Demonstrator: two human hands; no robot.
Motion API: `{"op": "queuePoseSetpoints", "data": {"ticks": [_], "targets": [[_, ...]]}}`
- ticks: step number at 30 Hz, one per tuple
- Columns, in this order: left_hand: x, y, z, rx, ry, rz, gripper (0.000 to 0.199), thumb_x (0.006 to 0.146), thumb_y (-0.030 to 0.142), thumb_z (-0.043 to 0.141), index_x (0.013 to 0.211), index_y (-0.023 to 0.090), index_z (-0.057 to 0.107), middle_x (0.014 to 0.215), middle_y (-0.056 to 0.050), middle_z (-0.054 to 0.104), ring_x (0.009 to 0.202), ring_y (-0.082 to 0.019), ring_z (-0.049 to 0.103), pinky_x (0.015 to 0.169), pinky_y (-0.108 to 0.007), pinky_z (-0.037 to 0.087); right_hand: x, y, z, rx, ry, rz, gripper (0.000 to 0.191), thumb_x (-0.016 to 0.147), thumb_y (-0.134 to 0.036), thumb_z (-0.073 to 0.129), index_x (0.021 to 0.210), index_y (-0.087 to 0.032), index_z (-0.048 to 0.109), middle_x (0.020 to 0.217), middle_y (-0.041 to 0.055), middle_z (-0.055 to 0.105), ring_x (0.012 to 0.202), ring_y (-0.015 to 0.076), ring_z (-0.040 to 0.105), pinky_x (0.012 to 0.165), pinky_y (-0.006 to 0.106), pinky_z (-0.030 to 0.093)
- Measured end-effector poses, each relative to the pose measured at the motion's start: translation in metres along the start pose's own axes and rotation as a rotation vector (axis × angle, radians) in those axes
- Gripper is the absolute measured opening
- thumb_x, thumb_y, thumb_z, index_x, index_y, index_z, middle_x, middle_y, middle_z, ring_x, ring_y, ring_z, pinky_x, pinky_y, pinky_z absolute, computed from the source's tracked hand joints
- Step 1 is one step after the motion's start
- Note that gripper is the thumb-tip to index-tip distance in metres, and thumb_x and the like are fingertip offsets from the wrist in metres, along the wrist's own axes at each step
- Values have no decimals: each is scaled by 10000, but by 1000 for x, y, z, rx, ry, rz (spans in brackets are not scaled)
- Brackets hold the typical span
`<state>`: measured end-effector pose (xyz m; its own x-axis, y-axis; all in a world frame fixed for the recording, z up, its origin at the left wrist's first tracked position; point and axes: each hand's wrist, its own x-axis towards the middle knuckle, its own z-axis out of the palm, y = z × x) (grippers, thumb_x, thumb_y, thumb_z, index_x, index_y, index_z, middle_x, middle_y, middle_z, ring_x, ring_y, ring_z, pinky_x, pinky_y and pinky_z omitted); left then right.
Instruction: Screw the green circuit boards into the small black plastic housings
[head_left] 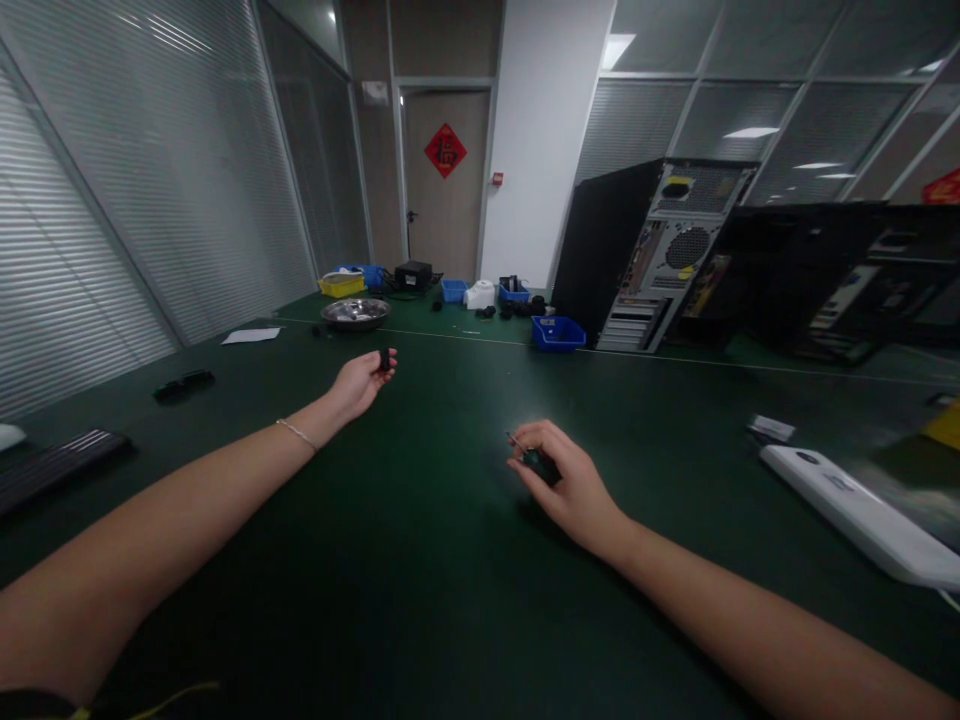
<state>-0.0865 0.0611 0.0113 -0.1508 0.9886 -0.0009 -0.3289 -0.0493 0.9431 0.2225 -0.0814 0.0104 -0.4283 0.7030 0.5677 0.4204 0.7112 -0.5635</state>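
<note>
Raised over the table's left half, my left hand (364, 383) pinches a small black part (385, 359) between thumb and fingers. What kind of part it is cannot be made out. My right hand (570, 480) is curled low over the green tabletop (435, 560), right of the middle. Its fingers close around a small dark-handled tool (536, 462) that looks like a screwdriver, and the thin metal tip points up and left. The palm hides part of its handle. A round metal bowl (356, 314) stands beyond my left hand.
Blue bins (559, 335), a yellow tray (342, 285) and black parts line the far side. Computer towers (637, 250) stand at the back right. A white device (862, 510) lies at the right, a keyboard (64, 465) and a black object (184, 384) at the left.
</note>
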Motion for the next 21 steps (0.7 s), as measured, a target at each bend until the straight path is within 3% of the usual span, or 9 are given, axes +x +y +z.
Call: {"op": "queuePoseSetpoints", "data": {"ticks": [5,10,14,21], "targets": [[-48,-25,50,137,-393,-13,216,934,238,527,1040,75,622,780,-33,603,701,-121,575,677,-260,476,1,7,-2,-27,23,48,133,884,-136,569,984,-224,572,982,68,588,925,228,574,803,352,470],[-83,-40,77,325,-713,55,174,887,217,585,1028,116,599,726,-10,626,658,-134,554,641,-270,431,1,11,-9,-68,39,81,116,898,-158,553,993,-220,574,947,59,600,867,216,583,750,323,469],[-86,-43,79,431,-814,116,147,912,261,540,982,135,565,799,-35,648,707,-144,567,676,-282,435,0,14,-13,-85,41,97,92,903,-151,540,953,-214,585,896,47,607,832,206,587,740,313,465],[-88,-37,79,523,-887,165,152,914,252,531,1016,147,573,914,-59,661,833,-170,601,748,-298,463,1,13,-13,-90,1,107,96,892,-138,548,918,-212,604,871,36,612,815,196,589,730,299,458]]}}
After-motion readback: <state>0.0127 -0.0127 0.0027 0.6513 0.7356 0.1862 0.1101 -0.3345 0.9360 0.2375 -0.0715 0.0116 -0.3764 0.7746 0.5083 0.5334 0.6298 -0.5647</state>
